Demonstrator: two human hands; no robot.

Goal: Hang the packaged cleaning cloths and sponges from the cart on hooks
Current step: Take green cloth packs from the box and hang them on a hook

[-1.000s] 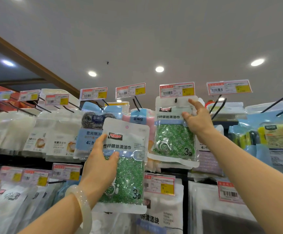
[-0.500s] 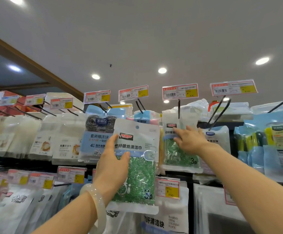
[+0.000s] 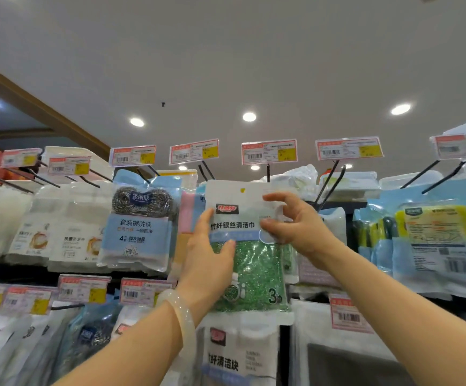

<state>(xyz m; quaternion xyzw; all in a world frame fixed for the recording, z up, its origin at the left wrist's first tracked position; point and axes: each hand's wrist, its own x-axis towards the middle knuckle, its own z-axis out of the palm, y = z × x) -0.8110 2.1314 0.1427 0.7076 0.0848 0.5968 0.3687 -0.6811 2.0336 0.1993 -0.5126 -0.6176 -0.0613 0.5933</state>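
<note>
While both hands raise it before the top row of hooks, I note the green cleaning-cloth pack [image 3: 247, 246] upright, its hang hole just below the black hook [image 3: 268, 172] under a price tag [image 3: 269, 152]. My left hand [image 3: 209, 257] grips the pack's left edge, thumb across the front. My right hand [image 3: 295, 222] pinches its right edge, fingers curled. A steel-wool pack [image 3: 140, 221] hangs just left; yellow sponge packs [image 3: 432, 232] hang well right.

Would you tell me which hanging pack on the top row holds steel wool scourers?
The blue pack left of both hands: grey wire scourers show through its top; neighbouring packs hold white, green or yellow items.
</note>
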